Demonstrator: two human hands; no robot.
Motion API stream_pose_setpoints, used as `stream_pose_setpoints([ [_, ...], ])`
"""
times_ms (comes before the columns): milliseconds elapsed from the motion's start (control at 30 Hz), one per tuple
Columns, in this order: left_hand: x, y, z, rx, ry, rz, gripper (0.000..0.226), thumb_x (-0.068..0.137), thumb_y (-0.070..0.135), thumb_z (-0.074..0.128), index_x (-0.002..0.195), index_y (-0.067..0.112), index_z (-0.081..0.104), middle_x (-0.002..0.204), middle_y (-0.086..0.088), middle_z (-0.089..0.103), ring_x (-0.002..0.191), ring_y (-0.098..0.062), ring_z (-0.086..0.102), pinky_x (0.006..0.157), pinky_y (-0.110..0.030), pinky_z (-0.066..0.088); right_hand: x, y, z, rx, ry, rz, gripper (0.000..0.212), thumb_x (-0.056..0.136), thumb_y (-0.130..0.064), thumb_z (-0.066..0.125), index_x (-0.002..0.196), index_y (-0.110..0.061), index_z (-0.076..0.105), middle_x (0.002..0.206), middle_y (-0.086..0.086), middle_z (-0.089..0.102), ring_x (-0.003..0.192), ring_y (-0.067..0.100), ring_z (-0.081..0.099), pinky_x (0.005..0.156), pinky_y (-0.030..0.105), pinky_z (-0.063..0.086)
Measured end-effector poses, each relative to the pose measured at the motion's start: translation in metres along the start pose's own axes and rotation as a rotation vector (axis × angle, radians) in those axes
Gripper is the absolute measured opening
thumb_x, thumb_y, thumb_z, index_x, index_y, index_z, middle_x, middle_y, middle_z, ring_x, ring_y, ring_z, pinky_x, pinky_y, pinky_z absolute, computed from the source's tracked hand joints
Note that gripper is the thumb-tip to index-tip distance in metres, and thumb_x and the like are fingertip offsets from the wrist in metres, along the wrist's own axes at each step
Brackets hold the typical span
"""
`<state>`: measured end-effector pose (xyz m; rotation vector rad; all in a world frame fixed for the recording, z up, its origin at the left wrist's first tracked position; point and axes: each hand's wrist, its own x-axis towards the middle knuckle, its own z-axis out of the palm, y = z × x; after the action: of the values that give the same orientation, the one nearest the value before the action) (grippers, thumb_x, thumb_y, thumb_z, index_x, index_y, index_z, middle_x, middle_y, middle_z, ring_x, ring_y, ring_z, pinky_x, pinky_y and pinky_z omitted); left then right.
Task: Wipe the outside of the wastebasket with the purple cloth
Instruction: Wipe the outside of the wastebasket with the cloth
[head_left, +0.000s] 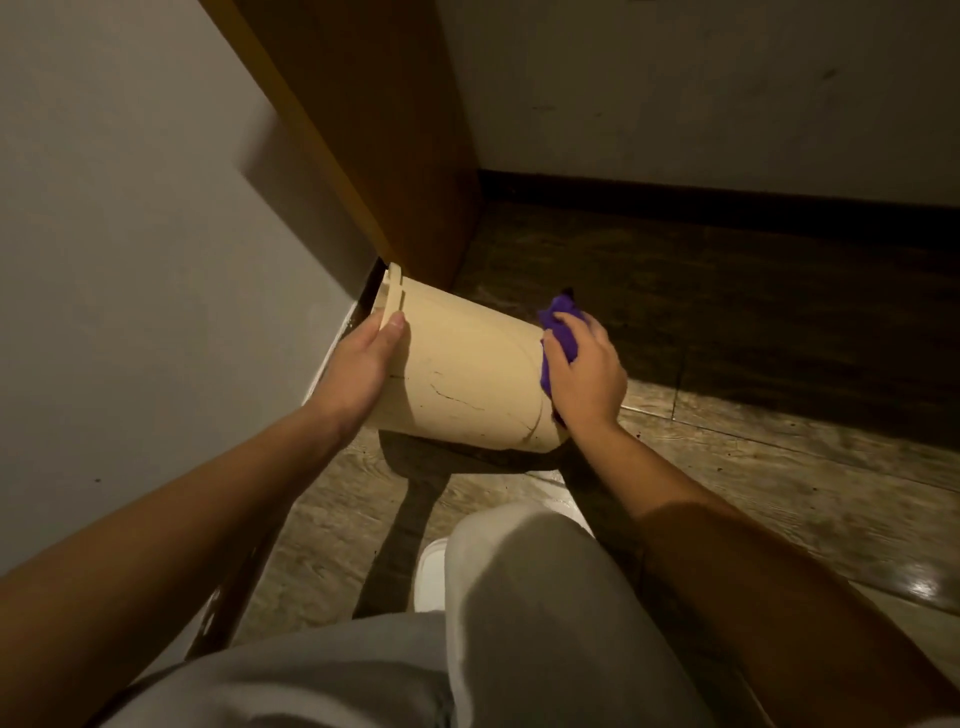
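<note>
A cream plastic wastebasket lies tipped on its side above the floor, rim toward the upper left, base toward the right. Dark scuff lines mark its side. My left hand grips it near the rim, thumb on the outer wall. My right hand presses a crumpled purple cloth against the base end of the basket. Part of the cloth is hidden under my fingers.
A grey wall runs along the left and a wooden cabinet panel stands just behind the basket's rim. Wood-pattern floor spreads to the right. My knee in light trousers and a white shoe are below.
</note>
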<state>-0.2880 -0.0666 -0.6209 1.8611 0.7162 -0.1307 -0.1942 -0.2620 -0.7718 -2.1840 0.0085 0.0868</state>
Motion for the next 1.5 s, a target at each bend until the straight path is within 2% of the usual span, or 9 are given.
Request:
stream_pose_setpoints([
  [133, 0.003, 0.016, 0.019, 0.064, -0.071, 0.079, 0.026, 0.101, 0.062, 0.036, 0.099, 0.069, 0.061, 0.101, 0.022, 0.071, 0.095, -0.009, 0.068, 0.081, -0.039, 0.051, -0.014, -0.060, 0.007, 0.201, 0.038, -0.136, 0.047, 0.103, -0.050, 0.050, 0.146, -0.033, 0.052, 0.145, -0.006, 0.061, 0.130, 0.017, 0.057, 0.100, 0.034, 0.040],
  [267, 0.001, 0.026, 0.029, 0.097, -0.095, 0.196, 0.034, 0.108, 0.054, 0.030, 0.111, 0.054, 0.064, 0.107, 0.032, 0.072, 0.104, 0.008, 0.066, 0.083, -0.016, 0.051, -0.020, -0.118, 0.013, 0.327, -0.009, -0.189, 0.050, 0.102, -0.058, 0.036, 0.140, -0.035, 0.059, 0.149, -0.006, 0.058, 0.138, 0.015, 0.051, 0.110, 0.044, 0.041],
  [467, -0.002, 0.009, 0.015, 0.106, -0.038, 0.121, 0.028, 0.106, 0.057, 0.033, 0.098, 0.057, 0.060, 0.099, 0.020, 0.067, 0.093, -0.005, 0.064, 0.076, -0.026, 0.043, 0.010, -0.061, 0.010, 0.097, -0.122, -0.102, 0.045, 0.105, -0.052, 0.044, 0.144, -0.035, 0.055, 0.144, -0.003, 0.059, 0.122, 0.023, 0.060, 0.095, 0.038, 0.046],
  [700, -0.005, -0.005, 0.023, 0.223, -0.091, 0.202, 0.028, 0.108, 0.049, 0.034, 0.125, 0.035, 0.050, 0.115, 0.022, 0.052, 0.108, -0.006, 0.053, 0.080, -0.029, 0.044, -0.009, 0.012, -0.010, 0.120, -0.029, 0.243, 0.041, 0.108, -0.043, 0.044, 0.146, -0.031, 0.054, 0.142, -0.001, 0.063, 0.125, 0.025, 0.060, 0.094, 0.037, 0.047],
  [900, 0.002, 0.025, 0.047, 0.139, -0.202, 0.250, 0.040, 0.111, 0.045, 0.027, 0.125, 0.031, 0.062, 0.119, 0.005, 0.070, 0.111, -0.009, 0.067, 0.093, -0.028, 0.052, -0.035, -0.086, -0.006, 0.470, 0.037, -0.040, 0.043, 0.104, -0.047, 0.046, 0.146, -0.039, 0.051, 0.151, -0.009, 0.054, 0.135, 0.012, 0.052, 0.110, 0.041, 0.045],
  [1000, 0.012, 0.024, 0.044, 0.081, -0.141, 0.214, 0.042, 0.110, 0.049, 0.027, 0.116, 0.037, 0.067, 0.106, 0.010, 0.078, 0.100, 0.000, 0.071, 0.079, -0.017, 0.054, -0.036, -0.106, 0.000, 0.363, 0.021, -0.176, 0.050, 0.102, -0.046, 0.049, 0.150, -0.035, 0.048, 0.159, -0.005, 0.046, 0.144, 0.017, 0.042, 0.117, 0.044, 0.035],
  [1133, 0.023, 0.013, 0.028, 0.062, 0.015, 0.067, 0.042, 0.100, 0.068, 0.030, 0.095, 0.046, 0.066, 0.087, 0.015, 0.073, 0.081, -0.004, 0.068, 0.072, -0.029, 0.043, -0.022, -0.059, 0.002, 0.050, -0.002, -0.179, 0.048, 0.105, -0.046, 0.045, 0.152, -0.036, 0.045, 0.161, -0.002, 0.044, 0.145, 0.024, 0.043, 0.119, 0.058, 0.028],
  [1367, 0.031, -0.002, 0.007, 0.038, 0.034, -0.050, 0.072, 0.095, 0.077, 0.025, 0.149, 0.034, 0.044, 0.111, 0.018, 0.057, 0.107, -0.015, 0.056, 0.090, -0.043, 0.038, -0.003, 0.007, -0.007, -0.123, 0.012, -0.040, 0.048, 0.105, -0.044, 0.044, 0.149, -0.027, 0.048, 0.156, 0.006, 0.048, 0.134, 0.031, 0.052, 0.107, 0.052, 0.045],
  [1500, 0.029, 0.011, 0.000, 0.038, 0.033, -0.171, 0.079, 0.091, 0.083, 0.026, 0.142, 0.028, 0.054, 0.123, 0.003, 0.066, 0.110, -0.023, 0.062, 0.094, -0.047, 0.049, 0.014, 0.000, -0.014, -0.243, -0.010, -0.054, 0.048, 0.106, -0.036, 0.051, 0.151, -0.025, 0.046, 0.151, 0.010, 0.051, 0.126, 0.032, 0.057, 0.092, 0.044, 0.052],
])
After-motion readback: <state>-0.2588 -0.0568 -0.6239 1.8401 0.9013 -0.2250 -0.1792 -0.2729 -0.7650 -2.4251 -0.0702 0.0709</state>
